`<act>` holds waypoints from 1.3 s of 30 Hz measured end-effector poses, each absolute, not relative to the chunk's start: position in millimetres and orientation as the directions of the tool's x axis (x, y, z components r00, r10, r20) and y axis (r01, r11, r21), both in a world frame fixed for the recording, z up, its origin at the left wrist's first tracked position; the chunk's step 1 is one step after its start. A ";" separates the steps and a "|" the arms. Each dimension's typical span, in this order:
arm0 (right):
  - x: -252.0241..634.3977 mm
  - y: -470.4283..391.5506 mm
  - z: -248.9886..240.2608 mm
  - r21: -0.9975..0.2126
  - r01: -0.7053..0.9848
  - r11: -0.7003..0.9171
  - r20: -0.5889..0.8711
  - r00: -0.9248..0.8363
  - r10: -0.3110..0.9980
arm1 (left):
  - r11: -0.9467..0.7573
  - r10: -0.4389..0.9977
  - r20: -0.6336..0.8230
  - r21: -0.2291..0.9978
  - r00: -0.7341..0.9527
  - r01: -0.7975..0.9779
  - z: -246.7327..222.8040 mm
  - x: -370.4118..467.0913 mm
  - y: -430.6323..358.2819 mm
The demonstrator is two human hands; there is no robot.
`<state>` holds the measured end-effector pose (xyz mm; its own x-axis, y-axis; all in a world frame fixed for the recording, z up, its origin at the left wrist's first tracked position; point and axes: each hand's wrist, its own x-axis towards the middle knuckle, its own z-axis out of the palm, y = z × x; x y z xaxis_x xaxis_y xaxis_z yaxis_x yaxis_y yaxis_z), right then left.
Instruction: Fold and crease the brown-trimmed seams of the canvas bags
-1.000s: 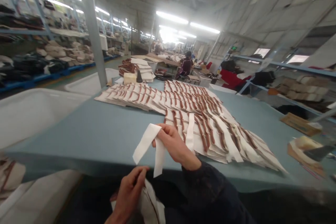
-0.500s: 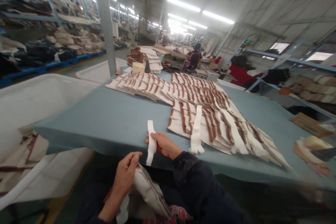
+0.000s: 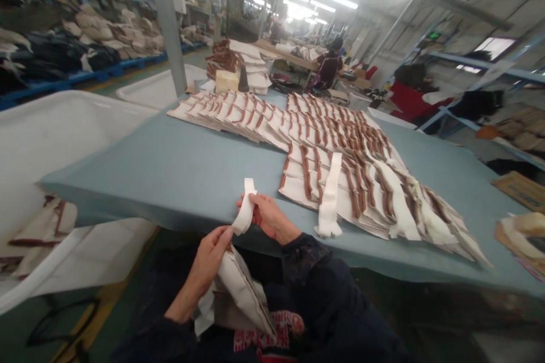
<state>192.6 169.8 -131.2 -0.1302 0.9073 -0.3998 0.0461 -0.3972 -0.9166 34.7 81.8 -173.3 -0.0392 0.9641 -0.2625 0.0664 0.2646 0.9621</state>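
My right hand (image 3: 275,220) pinches a short white strip (image 3: 246,211) near its upper part, just above the table's front edge. At the strip's lower end are the fingertips of my left hand (image 3: 208,261); whether they grip the strip cannot be made out. The same hand is closed on the top of a cream fabric piece (image 3: 239,281) with brown edging, which hangs over my lap. Another white strip (image 3: 330,195) lies across the cream, brown-edged fabric pieces (image 3: 293,176) laid overlapping on the table.
The blue-green table (image 3: 179,164) spreads ahead. White bins (image 3: 76,130) stand at the left. A stack of fabric (image 3: 251,59) and a yellowish block (image 3: 227,80) sit at the back. A tape roll (image 3: 517,238) lies far right. Another person (image 3: 330,65) sits beyond the table.
My left hand has moved up to the strip's lower end, which now bends toward it. My right hand still pinches the strip. The camera view has tilted down slightly.
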 end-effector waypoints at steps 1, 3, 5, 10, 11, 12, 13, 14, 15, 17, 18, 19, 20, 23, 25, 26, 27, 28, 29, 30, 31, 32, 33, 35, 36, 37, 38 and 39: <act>190.6 169.9 -130.6 -0.921 0.106 -0.375 -0.386 -0.122 0.914 | 0.282 0.959 -0.279 0.958 -0.044 0.059 -173.6 35.6 83.4; 189.0 170.1 -128.9 -0.914 0.255 -0.315 -0.347 -0.093 0.933 | 0.311 0.950 -0.308 0.950 -0.055 0.045 -174.4 37.5 86.3; 191.5 170.7 -126.9 -0.872 0.430 -0.234 -0.278 -0.041 0.960 | 0.327 0.944 -0.325 0.945 -0.058 0.029 -174.4 40.2 88.6; 211.6 173.7 -123.7 -0.617 0.783 -0.082 -0.056 0.060 0.997 | 0.340 0.939 -0.339 0.941 -0.055 0.006 -169.7 50.5 91.3; 217.0 173.3 -123.3 -0.567 0.821 -0.062 -0.025 0.059 0.998 | 0.342 0.939 -0.341 0.940 -0.051 0.004 -169.0 52.1 91.2; 222.5 171.9 -122.8 -0.524 0.851 -0.043 0.006 0.054 0.999 | 0.343 0.938 -0.342 0.939 -0.048 0.003 -168.9 53.2 90.8; 227.8 169.2 -122.1 -0.487 0.873 -0.021 0.036 0.045 0.998 | 0.342 0.939 -0.342 0.940 -0.048 0.003 -169.3 53.6 90.3; 232.9 165.1 -121.5 -0.457 0.889 0.006 0.068 0.028 0.997 | 0.340 0.939 -0.340 0.940 -0.051 0.003 -170.3 53.2 89.7; 237.3 159.6 -121.0 -0.433 0.900 0.043 0.102 0.002 0.995 | 0.337 0.940 -0.336 0.941 -0.060 0.003 -171.8 52.1 89.0; 243.9 144.7 -121.5 -0.398 0.905 0.148 0.167 -0.087 0.982 | 0.329 0.940 -0.328 0.944 -0.090 0.001 -175.4 48.6 87.4; 246.1 136.1 -123.4 -0.384 0.899 0.212 0.194 -0.146 0.970 | 0.326 0.940 -0.324 0.945 -0.107 0.000 -177.1 46.7 86.7; 247.5 127.5 -126.8 -0.372 0.887 0.275 0.215 -0.206 0.955 | 0.323 0.939 -0.321 0.946 -0.123 -0.002 -178.5 44.9 86.0; 248.4 119.4 -131.9 -0.356 0.872 0.337 0.235 -0.266 0.935 | 0.320 0.938 -0.317 0.947 -0.137 -0.003 -179.6 43.5 85.3; 248.2 103.2 -156.0 -0.235 0.829 0.508 0.339 -0.420 0.842 | 0.313 0.938 -0.310 0.950 -0.155 -0.006 -180.4 42.2 82.5; 245.8 100.8 -174.3 -0.114 0.835 0.538 0.434 -0.445 0.783 | 0.310 0.939 -0.307 0.951 -0.154 -0.005 -180.3 43.0 79.9; 244.0 101.6 -182.1 -0.082 0.847 0.526 0.469 -0.433 0.770 | 0.309 0.940 -0.305 0.951 -0.154 -0.004 -180.3 43.5 78.4; 241.8 103.2 -188.3 -0.066 0.859 0.508 0.499 -0.413 0.762 | 0.307 0.940 -0.304 0.952 -0.155 -0.002 -180.6 43.8 76.8; 239.4 104.9 -192.6 -0.064 0.866 0.496 0.522 -0.394 0.756 | 0.305 0.941 -0.301 0.952 -0.156 0.001 -181.0 43.9 75.2; 236.8 106.5 -195.1 -0.071 0.865 0.497 0.541 -0.385 0.748 | 0.302 0.941 -0.298 0.953 -0.158 0.005 -181.5 43.6 73.6; 234.2 107.5 -195.9 -0.086 0.858 0.506 0.557 -0.380 0.739 | 0.300 0.942 -0.294 0.954 -0.160 0.009 -182.2 43.1 72.0; 231.9 107.9 -195.3 -0.103 0.848 0.521 0.567 -0.380 0.731 | 0.297 0.943 -0.291 0.955 -0.162 0.013 -182.8 42.3 70.6; 229.9 107.6 -193.8 -0.122 0.835 0.536 0.574 -0.382 0.724 | 0.294 0.944 -0.287 0.956 -0.165 0.016 -183.5 41.4 69.3; 228.3 106.7 -191.7 -0.139 0.825 0.547 0.577 -0.381 0.722 | 0.292 0.944 -0.285 0.956 -0.167 0.019 -184.1 40.6 68.1; 226.1 103.6 -187.2 -0.164 0.816 0.555 0.577 -0.377 0.725 | 0.288 0.945 -0.280 0.957 -0.169 0.024 -185.0 39.4 66.3; 225.3 101.9 -185.2 -0.171 0.814 0.556 0.574 -0.376 0.727 | 0.286 0.946 -0.278 0.958 -0.167 0.026 -185.3 39.3 65.7; 224.5 100.2 -183.5 -0.179 0.810 0.558 0.570 -0.377 0.730 | 0.283 0.948 -0.274 0.959 -0.164 0.029 -185.4 39.5 65.2; 223.6 98.6 -182.0 -0.187 0.807 0.560 0.564 -0.378 0.734 | 0.279 0.949 -0.271 0.960 -0.159 0.031 -185.5 40.0 64.9; 222.6 97.4 -180.6 -0.196 0.805 0.560 0.557 -0.378 0.739 | 0.275 0.951 -0.267 0.961 -0.153 0.032 -185.4 40.8 64.8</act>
